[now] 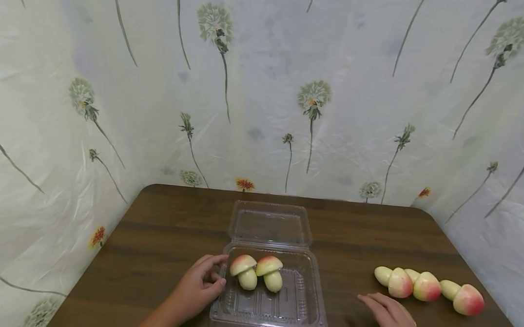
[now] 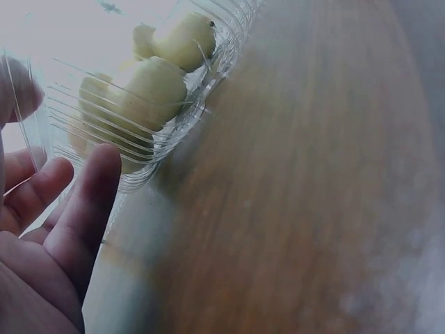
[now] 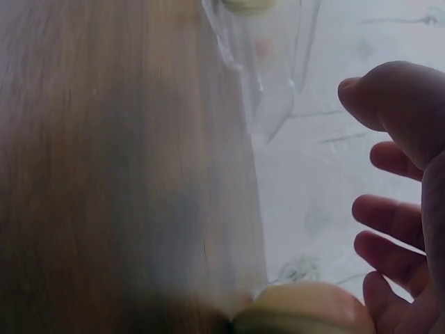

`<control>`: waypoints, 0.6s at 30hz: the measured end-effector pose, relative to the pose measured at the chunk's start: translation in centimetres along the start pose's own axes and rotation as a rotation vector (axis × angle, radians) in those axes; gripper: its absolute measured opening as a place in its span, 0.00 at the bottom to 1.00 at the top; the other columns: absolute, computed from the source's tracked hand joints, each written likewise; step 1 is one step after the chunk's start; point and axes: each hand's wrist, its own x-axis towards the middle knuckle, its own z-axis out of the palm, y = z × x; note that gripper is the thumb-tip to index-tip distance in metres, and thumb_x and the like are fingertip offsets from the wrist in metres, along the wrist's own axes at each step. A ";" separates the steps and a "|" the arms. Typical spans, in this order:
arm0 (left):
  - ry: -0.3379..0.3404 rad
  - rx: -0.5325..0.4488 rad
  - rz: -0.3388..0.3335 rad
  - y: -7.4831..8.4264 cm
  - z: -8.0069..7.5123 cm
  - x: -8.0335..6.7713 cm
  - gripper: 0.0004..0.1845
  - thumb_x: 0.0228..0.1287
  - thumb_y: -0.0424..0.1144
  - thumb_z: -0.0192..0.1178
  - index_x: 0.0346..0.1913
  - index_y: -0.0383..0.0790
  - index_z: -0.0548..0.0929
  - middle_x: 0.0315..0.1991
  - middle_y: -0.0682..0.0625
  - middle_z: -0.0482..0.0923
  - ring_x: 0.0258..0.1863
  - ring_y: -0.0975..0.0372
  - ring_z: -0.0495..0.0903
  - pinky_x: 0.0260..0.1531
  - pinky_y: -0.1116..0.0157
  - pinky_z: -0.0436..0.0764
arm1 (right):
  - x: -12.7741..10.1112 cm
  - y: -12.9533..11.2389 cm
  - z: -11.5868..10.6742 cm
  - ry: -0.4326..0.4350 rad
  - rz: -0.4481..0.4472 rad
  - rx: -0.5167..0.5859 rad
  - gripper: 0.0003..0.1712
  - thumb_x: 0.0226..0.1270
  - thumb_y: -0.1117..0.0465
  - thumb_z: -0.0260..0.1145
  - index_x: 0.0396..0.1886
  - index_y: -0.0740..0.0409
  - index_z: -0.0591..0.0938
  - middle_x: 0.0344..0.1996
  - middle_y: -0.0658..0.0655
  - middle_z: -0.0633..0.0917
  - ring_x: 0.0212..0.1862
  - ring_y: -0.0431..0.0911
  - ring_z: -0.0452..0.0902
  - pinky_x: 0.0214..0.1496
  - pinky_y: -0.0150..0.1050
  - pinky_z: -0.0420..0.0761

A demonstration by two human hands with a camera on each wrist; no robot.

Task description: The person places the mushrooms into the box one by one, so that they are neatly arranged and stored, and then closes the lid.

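A clear plastic clamshell box lies on the table with its lid folded back. Inside, two mushrooms, pale yellow with reddish caps, lie side by side: the left mushroom and the right mushroom. My left hand is at the box's left side, thumb and fingertips right at the rim; in the left wrist view the thumb lies against the ribbed wall. My right hand, holding nothing, has its fingers spread and relaxed, just in front of a row of three more mushrooms.
The dark brown wooden table has rounded far corners. A pale curtain with a dandelion print hangs behind it and along both sides. The three loose mushrooms lie near the table's right edge.
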 end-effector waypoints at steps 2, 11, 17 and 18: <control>-0.002 -0.009 0.001 0.1 0.0 0.0 0.27 0.68 0.29 0.67 0.69 0.37 0.77 0.57 0.43 0.75 0.39 0.64 0.81 0.33 0.71 0.84 | -0.1 0.4 -0.1 0.013 -0.003 0.005 0.41 0.60 0.27 0.71 0.52 0.58 0.87 0.46 0.54 0.85 0.52 0.34 0.72 0.57 0.22 0.63; -0.001 -0.009 -0.016 0.2 0.0 0.0 0.27 0.68 0.29 0.67 0.70 0.39 0.77 0.56 0.43 0.74 0.39 0.64 0.81 0.33 0.71 0.84 | -0.8 1.1 -0.7 0.016 0.041 0.009 0.40 0.42 0.38 0.86 0.50 0.59 0.87 0.44 0.56 0.84 0.52 0.31 0.70 0.62 0.15 0.56; 0.001 -0.005 0.000 0.1 0.1 0.0 0.28 0.67 0.28 0.67 0.69 0.38 0.77 0.56 0.43 0.75 0.39 0.64 0.81 0.33 0.71 0.84 | -1.4 1.6 -1.1 -0.007 0.081 -0.045 0.43 0.24 0.50 0.91 0.49 0.57 0.87 0.44 0.55 0.86 0.48 0.38 0.75 0.56 0.22 0.64; 0.000 -0.005 0.000 0.1 0.1 0.0 0.28 0.67 0.29 0.67 0.69 0.38 0.77 0.56 0.43 0.75 0.39 0.64 0.81 0.33 0.71 0.84 | -1.5 1.6 -1.2 -0.010 0.090 -0.057 0.44 0.22 0.51 0.91 0.49 0.57 0.87 0.43 0.55 0.86 0.46 0.40 0.76 0.53 0.23 0.65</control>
